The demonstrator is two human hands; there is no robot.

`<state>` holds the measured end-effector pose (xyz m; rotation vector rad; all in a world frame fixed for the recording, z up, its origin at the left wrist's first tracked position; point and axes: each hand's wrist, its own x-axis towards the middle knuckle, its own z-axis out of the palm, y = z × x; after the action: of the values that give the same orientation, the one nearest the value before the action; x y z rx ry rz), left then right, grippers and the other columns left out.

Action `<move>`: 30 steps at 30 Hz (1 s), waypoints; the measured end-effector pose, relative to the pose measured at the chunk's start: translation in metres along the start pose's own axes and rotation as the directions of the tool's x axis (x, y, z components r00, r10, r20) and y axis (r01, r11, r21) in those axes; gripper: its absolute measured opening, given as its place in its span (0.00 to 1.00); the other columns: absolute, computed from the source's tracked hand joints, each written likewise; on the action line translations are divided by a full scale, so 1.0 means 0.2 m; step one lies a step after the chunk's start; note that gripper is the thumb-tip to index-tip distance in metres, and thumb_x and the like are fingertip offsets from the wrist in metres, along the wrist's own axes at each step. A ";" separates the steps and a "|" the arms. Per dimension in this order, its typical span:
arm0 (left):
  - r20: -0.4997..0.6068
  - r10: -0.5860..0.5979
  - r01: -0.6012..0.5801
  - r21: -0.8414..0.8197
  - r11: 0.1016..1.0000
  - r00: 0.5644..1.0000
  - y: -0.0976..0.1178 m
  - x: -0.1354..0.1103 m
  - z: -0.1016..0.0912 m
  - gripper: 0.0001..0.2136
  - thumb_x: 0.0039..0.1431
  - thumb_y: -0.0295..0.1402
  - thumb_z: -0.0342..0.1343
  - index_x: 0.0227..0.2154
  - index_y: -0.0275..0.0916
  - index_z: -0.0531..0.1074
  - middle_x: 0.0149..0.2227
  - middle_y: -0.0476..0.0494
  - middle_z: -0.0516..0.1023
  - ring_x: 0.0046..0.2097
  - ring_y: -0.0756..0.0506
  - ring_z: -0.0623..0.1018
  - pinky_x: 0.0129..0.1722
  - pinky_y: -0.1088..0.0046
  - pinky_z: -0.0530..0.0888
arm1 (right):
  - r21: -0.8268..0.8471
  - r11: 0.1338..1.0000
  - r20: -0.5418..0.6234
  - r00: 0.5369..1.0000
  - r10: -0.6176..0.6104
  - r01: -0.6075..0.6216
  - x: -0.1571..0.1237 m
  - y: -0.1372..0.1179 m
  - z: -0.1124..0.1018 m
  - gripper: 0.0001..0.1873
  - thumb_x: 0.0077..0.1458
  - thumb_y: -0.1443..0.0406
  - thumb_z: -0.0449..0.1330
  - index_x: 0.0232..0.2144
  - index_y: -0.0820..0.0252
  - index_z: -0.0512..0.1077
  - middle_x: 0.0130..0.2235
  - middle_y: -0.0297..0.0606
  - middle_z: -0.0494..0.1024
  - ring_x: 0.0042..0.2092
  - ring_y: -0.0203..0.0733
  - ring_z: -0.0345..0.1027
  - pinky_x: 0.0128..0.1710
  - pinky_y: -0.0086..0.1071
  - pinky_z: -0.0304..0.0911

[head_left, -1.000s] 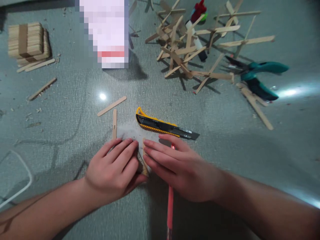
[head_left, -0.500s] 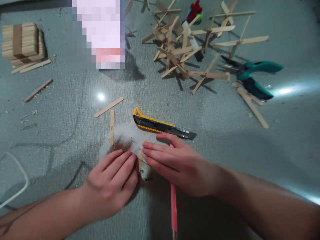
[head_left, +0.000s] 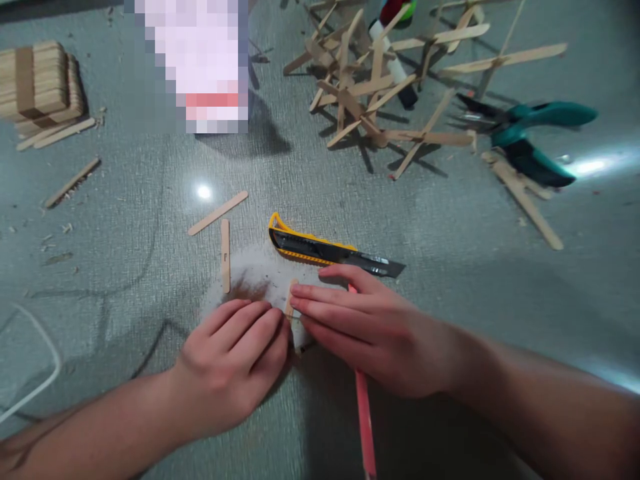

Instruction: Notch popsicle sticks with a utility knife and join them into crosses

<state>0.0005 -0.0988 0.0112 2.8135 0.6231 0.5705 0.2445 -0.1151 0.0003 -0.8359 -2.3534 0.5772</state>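
Matt wooden stick [head_left: 289,305], textured glossy tabletop [head_left: 460,280]

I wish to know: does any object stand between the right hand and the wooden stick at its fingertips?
Nothing visible does: the right hand appears to touch the wooden stick with its fingertips. The utility knife lies just beyond that hand, and the pink rod is partly hidden by it; neither comes between.

Wooden stick [head_left: 291,298]: partly hidden by left hand [head_left: 237,363] and right hand [head_left: 373,330]. Pink rod [head_left: 365,420]: middle covered by right hand, near end cropped at bottom edge. Stick bundle [head_left: 53,77]: cropped left. Red-and-green object [head_left: 393,13]: cropped top, identity unclear. Pale object [head_left: 210,60]: pixelated, cropped top.
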 end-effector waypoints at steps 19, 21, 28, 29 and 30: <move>0.050 -0.066 0.070 -0.068 0.995 0.997 0.02 0.00 0.01 0.15 0.63 0.27 0.61 0.50 0.26 0.76 0.50 0.33 0.78 0.51 0.37 0.78 0.51 0.58 0.81 | -0.032 0.997 -0.023 0.997 -0.074 0.073 0.01 0.02 -0.01 0.12 0.69 0.74 0.50 0.39 0.69 0.74 0.47 0.50 0.83 0.55 0.50 0.75 0.56 0.52 0.66; 0.053 -0.060 0.064 -0.067 0.996 0.997 0.02 -0.01 0.01 0.15 0.62 0.26 0.61 0.51 0.25 0.75 0.50 0.32 0.77 0.52 0.36 0.77 0.53 0.58 0.81 | -0.029 0.997 -0.018 0.997 -0.078 0.077 0.01 0.02 -0.01 0.12 0.68 0.74 0.50 0.39 0.69 0.74 0.47 0.51 0.83 0.55 0.50 0.76 0.55 0.53 0.67; 0.042 -0.096 0.100 -0.125 0.987 0.995 0.02 -0.01 0.02 0.15 0.62 0.26 0.62 0.51 0.26 0.75 0.50 0.34 0.76 0.53 0.38 0.76 0.53 0.59 0.80 | -0.055 0.995 -0.019 0.996 -0.083 0.082 0.01 0.02 -0.01 0.16 0.69 0.73 0.48 0.38 0.67 0.76 0.47 0.50 0.84 0.54 0.50 0.76 0.55 0.53 0.69; 0.039 -0.106 0.110 -0.153 0.982 0.994 0.01 -0.01 0.02 0.14 0.62 0.26 0.62 0.50 0.26 0.76 0.49 0.35 0.76 0.53 0.38 0.76 0.54 0.59 0.80 | -0.055 0.995 -0.022 0.996 -0.086 0.085 0.01 0.02 -0.01 0.16 0.69 0.73 0.48 0.38 0.67 0.76 0.47 0.50 0.84 0.54 0.50 0.76 0.55 0.53 0.68; 0.039 -0.115 0.120 -0.179 0.976 0.993 0.01 -0.01 0.03 0.14 0.62 0.25 0.61 0.50 0.26 0.76 0.48 0.36 0.76 0.53 0.39 0.75 0.54 0.60 0.80 | -0.054 0.995 -0.025 0.996 -0.089 0.087 0.01 0.02 -0.01 0.15 0.69 0.74 0.49 0.38 0.67 0.76 0.47 0.50 0.84 0.54 0.51 0.76 0.56 0.53 0.68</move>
<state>0.0018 -0.1025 0.0064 2.5908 0.6898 0.5350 0.2459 -0.1103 0.0006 -0.7546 -2.3769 0.4658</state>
